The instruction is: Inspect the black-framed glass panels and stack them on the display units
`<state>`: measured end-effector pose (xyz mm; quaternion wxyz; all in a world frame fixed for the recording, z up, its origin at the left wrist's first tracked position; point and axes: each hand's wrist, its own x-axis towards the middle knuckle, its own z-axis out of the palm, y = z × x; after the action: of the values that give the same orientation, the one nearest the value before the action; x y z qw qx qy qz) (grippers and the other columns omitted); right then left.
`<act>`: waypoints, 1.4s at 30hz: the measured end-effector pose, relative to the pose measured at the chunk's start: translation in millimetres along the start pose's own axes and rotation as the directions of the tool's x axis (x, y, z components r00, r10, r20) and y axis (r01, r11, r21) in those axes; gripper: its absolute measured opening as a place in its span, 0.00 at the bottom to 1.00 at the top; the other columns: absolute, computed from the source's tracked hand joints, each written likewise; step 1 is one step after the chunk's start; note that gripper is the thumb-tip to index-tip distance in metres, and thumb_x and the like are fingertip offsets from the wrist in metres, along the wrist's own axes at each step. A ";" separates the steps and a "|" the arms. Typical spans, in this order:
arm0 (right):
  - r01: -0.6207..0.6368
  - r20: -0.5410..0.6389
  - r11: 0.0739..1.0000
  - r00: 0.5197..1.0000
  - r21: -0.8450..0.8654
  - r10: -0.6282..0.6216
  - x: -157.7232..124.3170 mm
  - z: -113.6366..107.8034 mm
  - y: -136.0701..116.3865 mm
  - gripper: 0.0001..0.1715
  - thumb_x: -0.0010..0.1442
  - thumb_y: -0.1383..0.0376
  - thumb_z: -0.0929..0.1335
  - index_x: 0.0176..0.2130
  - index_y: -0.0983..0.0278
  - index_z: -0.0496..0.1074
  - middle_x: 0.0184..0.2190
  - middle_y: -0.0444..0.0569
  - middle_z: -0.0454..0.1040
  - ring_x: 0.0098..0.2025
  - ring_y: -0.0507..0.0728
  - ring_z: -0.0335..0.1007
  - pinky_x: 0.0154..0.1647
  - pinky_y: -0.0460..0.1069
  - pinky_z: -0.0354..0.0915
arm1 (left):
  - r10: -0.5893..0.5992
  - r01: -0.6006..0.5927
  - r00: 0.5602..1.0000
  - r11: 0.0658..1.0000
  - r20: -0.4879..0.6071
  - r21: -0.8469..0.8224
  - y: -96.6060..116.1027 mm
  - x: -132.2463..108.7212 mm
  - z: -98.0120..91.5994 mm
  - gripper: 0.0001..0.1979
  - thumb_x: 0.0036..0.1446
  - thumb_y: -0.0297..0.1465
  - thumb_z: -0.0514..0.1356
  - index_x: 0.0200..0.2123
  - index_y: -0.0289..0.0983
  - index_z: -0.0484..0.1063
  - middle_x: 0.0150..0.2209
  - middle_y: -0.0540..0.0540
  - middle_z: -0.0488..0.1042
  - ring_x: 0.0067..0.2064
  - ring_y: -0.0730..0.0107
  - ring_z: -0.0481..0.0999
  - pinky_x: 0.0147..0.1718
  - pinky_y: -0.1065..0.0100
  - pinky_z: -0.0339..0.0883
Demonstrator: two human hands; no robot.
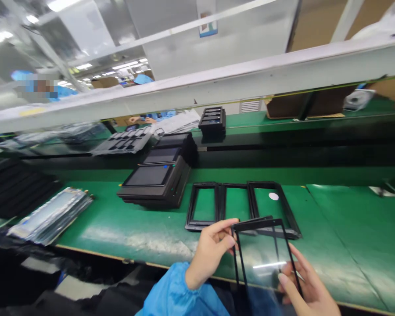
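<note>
A thin glass panel with a black border (265,256) is held upright over the near edge of the green bench. My left hand (210,252), in a blue sleeve, pinches its top left corner. My right hand (307,287) supports its right edge and back, fingers spread behind the glass. Just beyond the panel three black rectangular frames (238,206) lie side by side on the green mat (332,245); the right one has a small white disc (274,196) inside it.
A stack of black trays with screens (158,180) stands left of the frames. Silvery bags (51,215) lie at the left. More black trays (212,119) and a grey moulded tray (125,141) sit beyond. A white beam (217,83) crosses overhead. Other people in blue work far behind.
</note>
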<state>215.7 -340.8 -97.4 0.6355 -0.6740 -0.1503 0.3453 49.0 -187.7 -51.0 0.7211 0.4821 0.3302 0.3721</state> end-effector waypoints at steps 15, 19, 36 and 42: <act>0.024 0.002 0.999 1.000 0.038 -0.024 -6.0 9.5 -3.7 0.45 0.55 0.46 0.79 0.65 0.59 0.73 0.37 0.44 0.77 0.27 0.53 0.70 0.24 0.45 0.68 | -0.029 0.029 0.999 0.999 -0.026 0.024 0.3 1.7 -1.9 0.29 0.50 0.43 0.78 0.54 0.36 0.84 0.32 0.45 0.78 0.30 0.68 0.78 0.27 0.72 0.74; 0.029 -0.001 0.999 1.000 0.038 -0.029 -6.5 10.7 -2.7 0.42 0.55 0.46 0.79 0.64 0.56 0.74 0.36 0.42 0.76 0.26 0.54 0.71 0.24 0.45 0.69 | -0.018 0.019 0.999 0.999 -0.026 0.027 -0.9 0.6 -2.2 0.28 0.52 0.42 0.77 0.54 0.37 0.84 0.31 0.45 0.78 0.30 0.68 0.78 0.27 0.72 0.73; 0.011 0.015 0.998 1.000 0.055 -0.011 -7.4 10.4 0.3 0.41 0.57 0.49 0.78 0.65 0.56 0.73 0.36 0.42 0.75 0.26 0.53 0.70 0.22 0.45 0.66 | -0.077 0.075 0.996 0.996 -0.040 -0.051 -9.7 0.6 -2.9 0.29 0.49 0.42 0.79 0.54 0.39 0.84 0.31 0.47 0.79 0.29 0.70 0.79 0.25 0.74 0.72; 0.019 0.030 0.998 0.999 0.064 -0.021 -9.4 10.6 -5.7 0.41 0.58 0.50 0.78 0.66 0.58 0.72 0.35 0.43 0.73 0.26 0.52 0.69 0.22 0.45 0.67 | -0.085 0.084 0.995 0.996 -0.054 -0.031 -8.3 -0.7 -2.6 0.30 0.50 0.42 0.79 0.55 0.38 0.84 0.32 0.45 0.80 0.29 0.68 0.80 0.25 0.73 0.75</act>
<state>203.3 -338.0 -88.9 0.6577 -0.6465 -0.1558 0.3537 48.3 -189.2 -59.5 0.7336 0.4470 0.3649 0.3590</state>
